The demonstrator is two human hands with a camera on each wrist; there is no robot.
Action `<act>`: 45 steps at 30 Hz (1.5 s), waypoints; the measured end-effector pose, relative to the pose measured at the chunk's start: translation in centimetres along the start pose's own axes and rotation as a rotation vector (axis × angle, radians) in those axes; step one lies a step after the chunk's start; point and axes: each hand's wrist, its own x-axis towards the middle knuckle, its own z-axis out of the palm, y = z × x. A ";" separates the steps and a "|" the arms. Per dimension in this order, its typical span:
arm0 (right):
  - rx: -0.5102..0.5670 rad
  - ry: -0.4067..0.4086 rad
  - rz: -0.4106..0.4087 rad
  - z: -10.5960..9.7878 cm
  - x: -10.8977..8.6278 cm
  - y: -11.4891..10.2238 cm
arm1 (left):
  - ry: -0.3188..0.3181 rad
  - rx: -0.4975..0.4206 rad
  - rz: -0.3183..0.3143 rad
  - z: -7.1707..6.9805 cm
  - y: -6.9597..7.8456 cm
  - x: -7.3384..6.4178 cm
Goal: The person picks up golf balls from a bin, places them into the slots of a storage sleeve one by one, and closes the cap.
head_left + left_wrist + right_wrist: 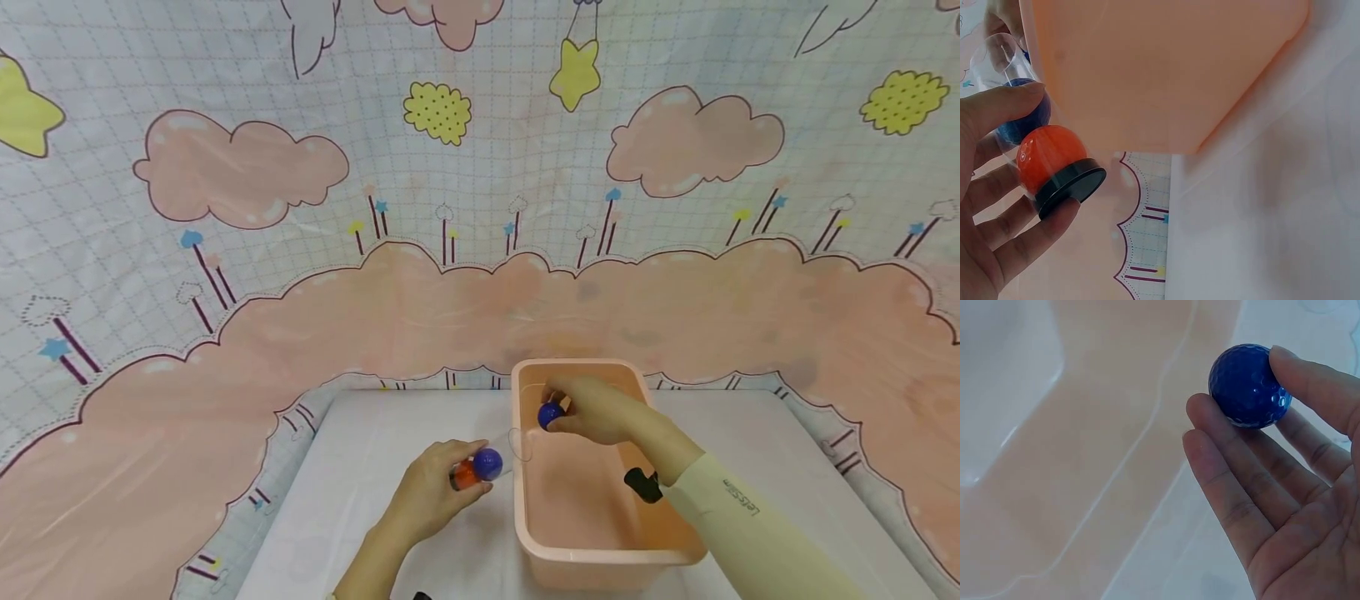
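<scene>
Fingers of right hand (pixel 600 410) pinch blue ball (pixel 1249 385) near bin (pixel 592 557) far left corner; left hand (pixel 433 490) fingers clamp clear tube (pixel 997 66).

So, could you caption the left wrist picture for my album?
A left hand holds a clear tube, a blue ball and an orange ball inside, beside a peach bin.

Honestly can't tell if it's a home or a studio, but it's a screened-off table spot: plain white tabletop (pixel 420 417) with a cartoon-print sheet (pixel 480 317) behind it and along both sides, all pink clouds (pixel 696 146) and yellow stars (pixel 577 75), pretty nursery-looking, hiding the room beyond
</scene>
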 end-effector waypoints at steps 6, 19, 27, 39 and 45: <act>0.023 0.045 -0.017 0.0 -1.2 -0.6 | -0.012 0.002 -0.017 0.1 -0.2 0.2; 0.152 0.103 -0.072 0.9 -3.3 -2.0 | -0.036 -0.001 -0.033 0.1 -0.2 0.3; 0.193 0.110 -0.084 2.1 -3.7 -2.9 | -0.041 -0.004 -0.028 0.1 -0.2 0.4; 0.205 0.138 -0.047 3.4 -3.3 -3.9 | -0.010 0.000 0.002 0.1 -0.1 0.4; 0.168 0.144 -0.022 3.6 -3.2 -4.4 | -0.012 0.002 0.005 0.0 0.0 0.5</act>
